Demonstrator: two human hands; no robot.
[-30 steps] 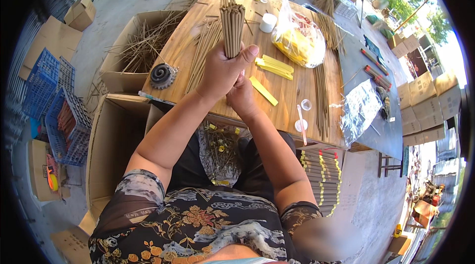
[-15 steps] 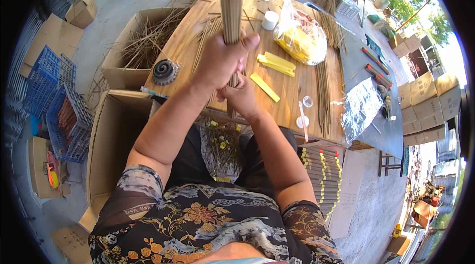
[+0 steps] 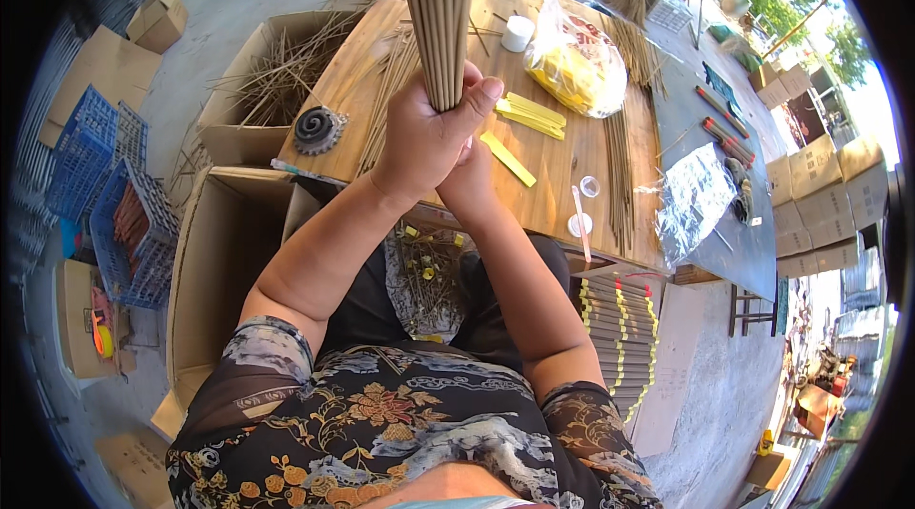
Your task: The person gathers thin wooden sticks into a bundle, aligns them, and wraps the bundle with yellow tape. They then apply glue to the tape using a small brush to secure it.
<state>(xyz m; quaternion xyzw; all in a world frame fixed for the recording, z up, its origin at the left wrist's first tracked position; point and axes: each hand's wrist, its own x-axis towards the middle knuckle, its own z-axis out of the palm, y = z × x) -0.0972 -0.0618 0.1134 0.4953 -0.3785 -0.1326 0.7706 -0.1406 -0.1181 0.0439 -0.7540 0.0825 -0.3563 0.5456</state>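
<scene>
A bundle of thin brown incense sticks point(image 3: 440, 28) stands upright in front of me, its top ends spread slightly and tipped toward me. My left hand point(image 3: 419, 137) is wrapped around its lower part, thumb along the right side. Just below and behind it, my right hand point(image 3: 469, 187) is closed at the bundle's lower end; its fingers are mostly hidden by the left hand. Right of the hands, a single yellow paper strip point(image 3: 508, 159) and a small pile of yellow strips point(image 3: 531, 116) lie on the wooden table point(image 3: 548, 187).
A clear bag with yellow contents point(image 3: 577, 75), a white jar point(image 3: 518, 33) and loose sticks point(image 3: 620, 171) are on the table. A coiled dark disc point(image 3: 319, 131) sits at its left edge. Cardboard boxes point(image 3: 224, 261) stand left; finished bundles point(image 3: 618, 342) lie below right.
The bundle has come up and tipped toward me, so its top ends look larger. My right hand has shifted up close behind my left hand.
</scene>
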